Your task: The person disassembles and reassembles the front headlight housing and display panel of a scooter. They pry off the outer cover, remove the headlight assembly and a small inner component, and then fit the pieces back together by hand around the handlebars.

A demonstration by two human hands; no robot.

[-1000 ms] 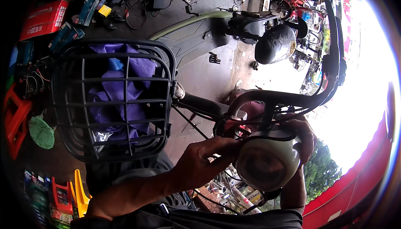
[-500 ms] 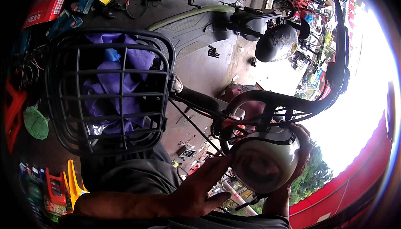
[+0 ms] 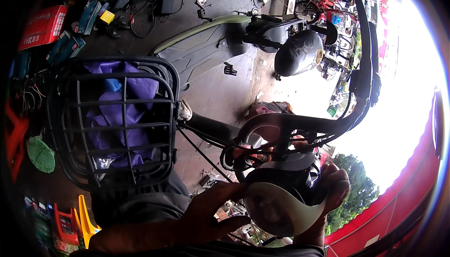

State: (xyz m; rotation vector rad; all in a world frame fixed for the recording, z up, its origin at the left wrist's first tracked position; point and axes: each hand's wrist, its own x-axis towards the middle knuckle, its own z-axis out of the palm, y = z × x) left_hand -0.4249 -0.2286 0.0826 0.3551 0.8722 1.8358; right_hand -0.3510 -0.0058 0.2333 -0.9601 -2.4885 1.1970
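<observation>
Gripping the cream headlight housing [image 3: 281,207] from both sides, the left hand [image 3: 208,212] and right hand [image 3: 333,189] are seen nearest, below the black handlebar [image 3: 318,125]. A wire basket [image 3: 117,121] holding purple cloth [image 3: 119,111] sits left; farther off, a green scooter [image 3: 225,36] is parked.

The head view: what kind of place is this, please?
Probably a small repair shop for electric scooters: a green scooter stands on the concrete floor, tools and cables lie scattered, and both hands hold a headlight housing.
</observation>
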